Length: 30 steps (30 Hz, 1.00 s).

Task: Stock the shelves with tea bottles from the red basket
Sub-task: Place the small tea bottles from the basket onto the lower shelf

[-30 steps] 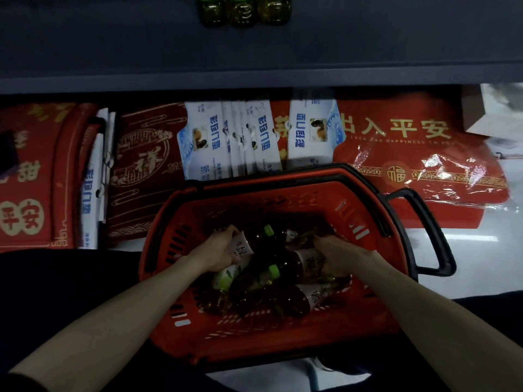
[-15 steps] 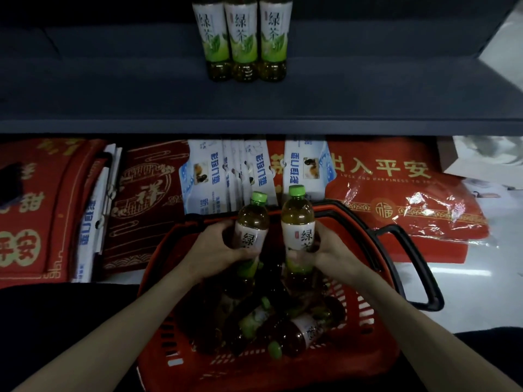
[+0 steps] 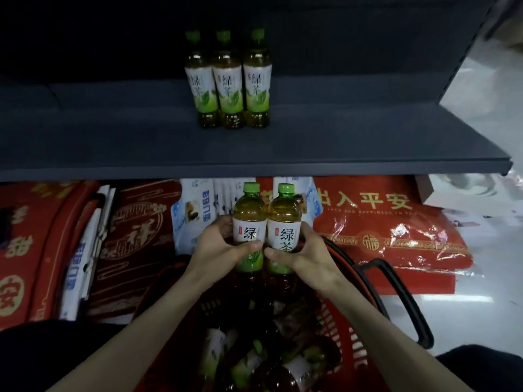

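Nearest, the red basket (image 3: 355,349) holds loose tea bottles (image 3: 283,369) lying on their sides. Above it, the left grip (image 3: 223,250) curls round the left-hand bottle (image 3: 249,222) and the right grip (image 3: 305,256) round the right-hand bottle (image 3: 283,219), both upright and touching. Beyond, red mats (image 3: 396,222) lie under the grey shelf (image 3: 368,142), where three shelved bottles (image 3: 228,80) stand in a tight row.

Single head-worn wide-angle camera, close in front of the shelf (image 3: 339,142), faces forward and down across its top, taking in mats (image 3: 396,236) beneath the shelf and the basket (image 3: 355,352) before it, nearest the lens.
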Motion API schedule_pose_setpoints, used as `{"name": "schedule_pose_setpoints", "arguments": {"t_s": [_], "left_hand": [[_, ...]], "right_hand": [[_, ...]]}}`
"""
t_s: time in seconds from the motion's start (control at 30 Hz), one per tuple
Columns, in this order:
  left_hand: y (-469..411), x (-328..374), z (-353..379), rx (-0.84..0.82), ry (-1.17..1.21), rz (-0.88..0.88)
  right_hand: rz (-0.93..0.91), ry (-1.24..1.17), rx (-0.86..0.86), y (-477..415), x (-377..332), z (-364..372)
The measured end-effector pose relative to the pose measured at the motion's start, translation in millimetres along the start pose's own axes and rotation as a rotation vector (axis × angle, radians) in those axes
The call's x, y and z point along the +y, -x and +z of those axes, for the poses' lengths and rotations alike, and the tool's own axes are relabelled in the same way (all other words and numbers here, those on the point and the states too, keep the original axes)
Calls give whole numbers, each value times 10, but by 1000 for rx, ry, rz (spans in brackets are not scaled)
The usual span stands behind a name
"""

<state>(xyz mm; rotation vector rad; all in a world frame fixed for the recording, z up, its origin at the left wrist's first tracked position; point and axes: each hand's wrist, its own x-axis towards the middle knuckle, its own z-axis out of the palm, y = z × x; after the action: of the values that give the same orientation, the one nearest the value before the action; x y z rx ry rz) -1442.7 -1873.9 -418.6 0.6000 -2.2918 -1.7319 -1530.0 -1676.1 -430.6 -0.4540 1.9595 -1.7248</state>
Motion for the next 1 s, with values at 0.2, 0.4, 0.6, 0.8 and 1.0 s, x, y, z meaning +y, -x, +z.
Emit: {"name": "schedule_pose_setpoints", "arguments": {"t_s": [0.2, 0.4, 0.6, 0.8, 1.0], "left_hand": [[-364, 633, -15, 58, 21, 111], [-836, 1341, -16, 61, 107, 239], [-1278, 1703, 89, 95, 114, 404], [-1601, 1692, 300, 101, 143, 479], [-1773, 1574, 416, 97, 113, 511]], "right_hand": [[-120, 42, 47, -306, -618, -224], [-255, 72, 135, -753, -1261, -503], [-351, 124, 227, -1148, -1630, -721], [-372, 145, 281, -1396, -1656, -835], [-366, 170, 313, -1463, -1542, -907]]}}
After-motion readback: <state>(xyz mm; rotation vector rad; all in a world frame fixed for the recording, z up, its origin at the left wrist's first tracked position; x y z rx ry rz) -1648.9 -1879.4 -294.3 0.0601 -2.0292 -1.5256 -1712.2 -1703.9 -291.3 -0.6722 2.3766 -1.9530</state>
